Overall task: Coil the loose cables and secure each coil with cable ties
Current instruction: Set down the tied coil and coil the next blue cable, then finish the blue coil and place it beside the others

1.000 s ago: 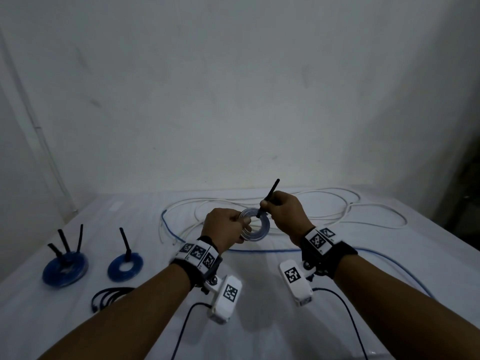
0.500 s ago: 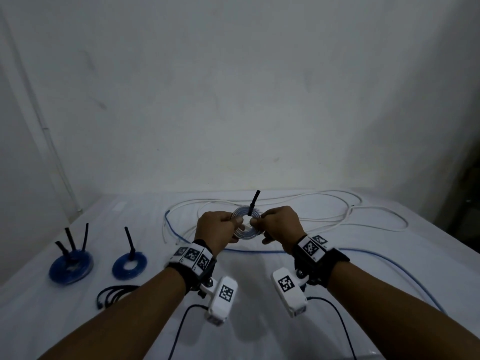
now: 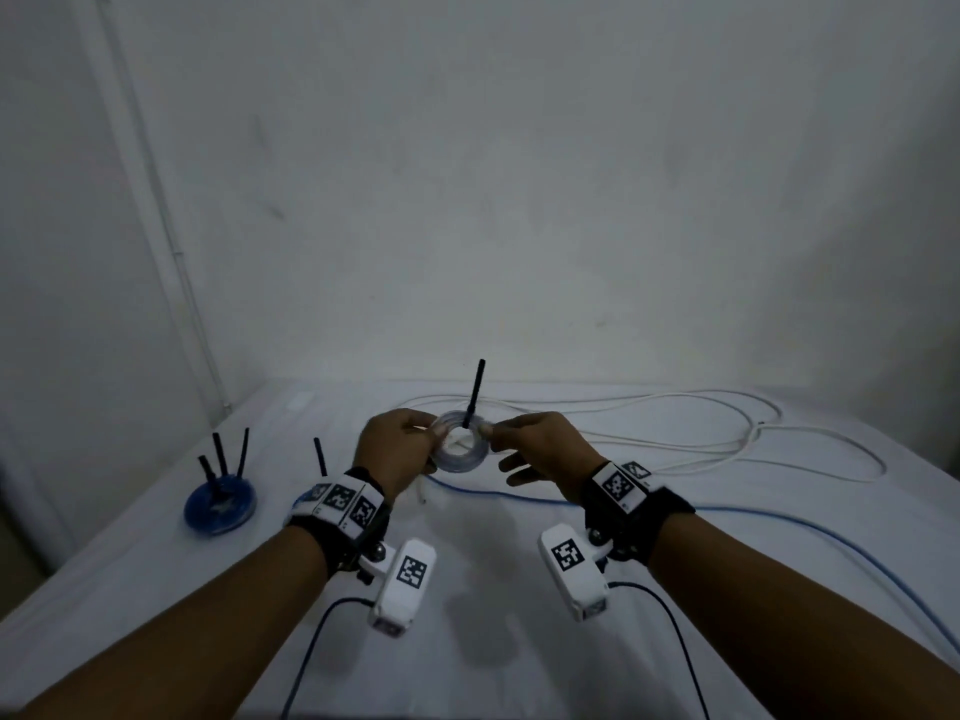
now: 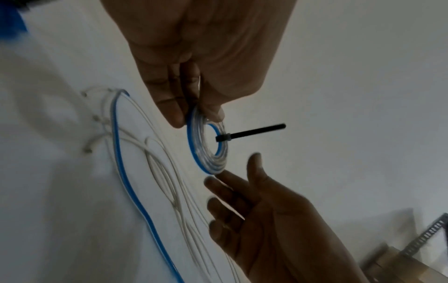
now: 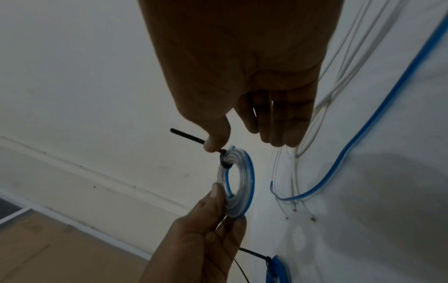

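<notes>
A small coil of clear and blue cable (image 3: 462, 452) hangs in the air between my hands, above the white table. A black cable tie (image 3: 474, 392) is looped round its top, with the tail pointing straight up. My left hand (image 3: 434, 433) pinches the coil's left side between thumb and fingers (image 4: 174, 113). My right hand (image 3: 493, 439) is at the coil's right edge with its fingers straight and spread (image 4: 225, 191). Its thumb (image 5: 214, 143) touches the tie (image 5: 191, 137) near the coil (image 5: 240, 181).
A tied blue coil (image 3: 221, 506) with several upright ties lies at the far left. Another tie (image 3: 319, 457) stands just behind my left wrist. Loose white cables (image 3: 675, 423) and a long blue cable (image 3: 779, 532) sprawl over the white table (image 3: 493, 641) behind and to the right.
My right hand has let go of the tie's tail and straightened its fingers. The tail has swung from a rightward tilt to upright. My left hand keeps its hold on the coil.
</notes>
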